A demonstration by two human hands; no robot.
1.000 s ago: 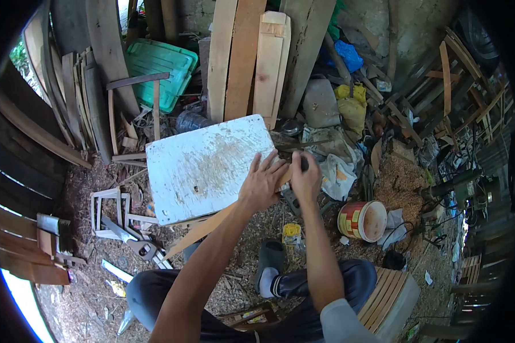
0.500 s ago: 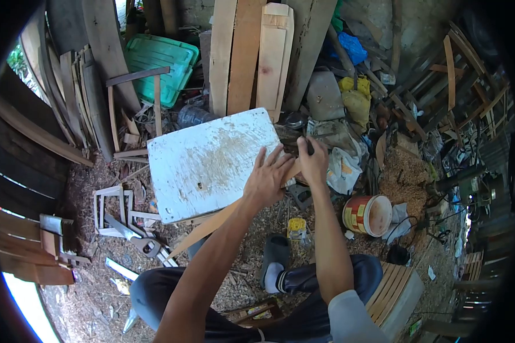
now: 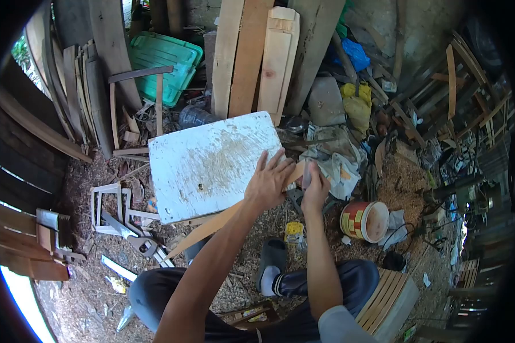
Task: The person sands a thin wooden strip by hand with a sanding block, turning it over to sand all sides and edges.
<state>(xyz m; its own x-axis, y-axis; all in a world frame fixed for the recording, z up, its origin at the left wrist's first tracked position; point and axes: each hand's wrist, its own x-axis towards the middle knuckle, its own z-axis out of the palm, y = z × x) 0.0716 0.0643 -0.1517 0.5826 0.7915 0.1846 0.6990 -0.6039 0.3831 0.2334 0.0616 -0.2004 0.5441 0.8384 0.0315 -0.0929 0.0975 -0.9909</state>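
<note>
A long, thin, curved strip of wood (image 3: 212,224) runs slantwise along the near right edge of a worn white board (image 3: 212,163). My left hand (image 3: 267,182) lies across the strip and holds it, fingers stretched over the board's right corner. Beyond those fingers, the strip's far end sticks out toward my right hand (image 3: 316,191). That hand is closed on a small grey flat piece (image 3: 307,175), perhaps folded sandpaper, pressed beside the strip's end. My left thumb is mostly hidden.
A handsaw (image 3: 140,241) and a small wooden frame (image 3: 110,207) lie on the ground at left. A red and yellow bucket (image 3: 352,220) stands at right, near wood shavings (image 3: 403,188). Planks (image 3: 249,63) and a green plastic lid (image 3: 169,66) lean at the back.
My right hand has come down toward me with the grey piece, which now shows more of its face. My left hand stays on the strip.
</note>
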